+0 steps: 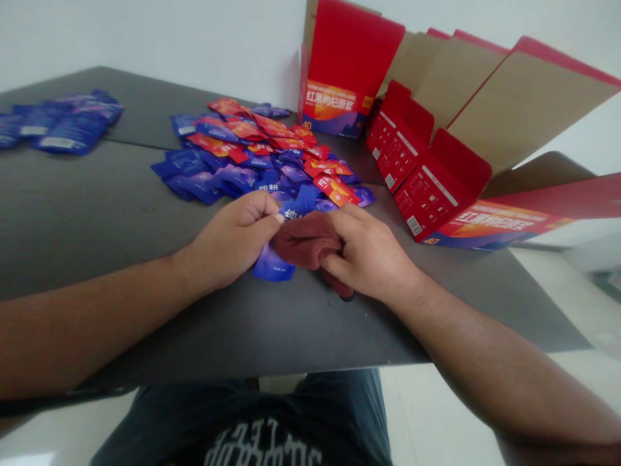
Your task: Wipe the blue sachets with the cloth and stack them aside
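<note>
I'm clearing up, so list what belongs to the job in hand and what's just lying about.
In the job:
blue pouch, in the left hand
brown cloth, in the right hand

Seemingly just lying about:
mixed pouch pile
blue pouches at far left
open red cartons

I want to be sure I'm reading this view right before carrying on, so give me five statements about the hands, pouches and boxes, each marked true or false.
1. The right hand holds a brown cloth. True.
2. The left hand holds nothing. False: it grips a blue pouch.
3. Red boxes with raised flaps stand at the right side of the table. True.
4. The pile of pouches is all red. False: it mixes red and blue.
5. A separate group of blue pouches lies at the far left. True.
</note>
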A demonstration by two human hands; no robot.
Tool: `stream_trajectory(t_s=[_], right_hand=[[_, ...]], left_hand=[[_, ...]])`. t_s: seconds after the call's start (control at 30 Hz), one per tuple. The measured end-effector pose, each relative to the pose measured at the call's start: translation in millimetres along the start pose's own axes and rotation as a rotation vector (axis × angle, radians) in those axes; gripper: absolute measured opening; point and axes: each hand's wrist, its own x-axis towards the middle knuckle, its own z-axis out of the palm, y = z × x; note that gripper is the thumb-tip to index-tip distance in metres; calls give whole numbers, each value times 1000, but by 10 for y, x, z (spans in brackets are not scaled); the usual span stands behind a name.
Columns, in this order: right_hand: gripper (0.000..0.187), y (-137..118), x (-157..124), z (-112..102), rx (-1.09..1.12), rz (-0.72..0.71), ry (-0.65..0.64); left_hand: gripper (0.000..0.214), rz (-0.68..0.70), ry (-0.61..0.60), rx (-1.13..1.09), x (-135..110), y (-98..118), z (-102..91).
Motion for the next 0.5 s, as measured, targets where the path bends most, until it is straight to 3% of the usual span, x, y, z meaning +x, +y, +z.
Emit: stream_trajectory(t_s=[0.13,0.3,0.5], right_hand=[[16,-48,-17,14,-4,-95,-126],[15,-65,-14,24,-68,-9,-33],[13,-104,-26,58,-22,-166,-166]], left_hand=[[19,18,-8,30,-2,16,-7],[17,6,18,20,-4,47,-6],[19,-25,74,56,-20,144,21]])
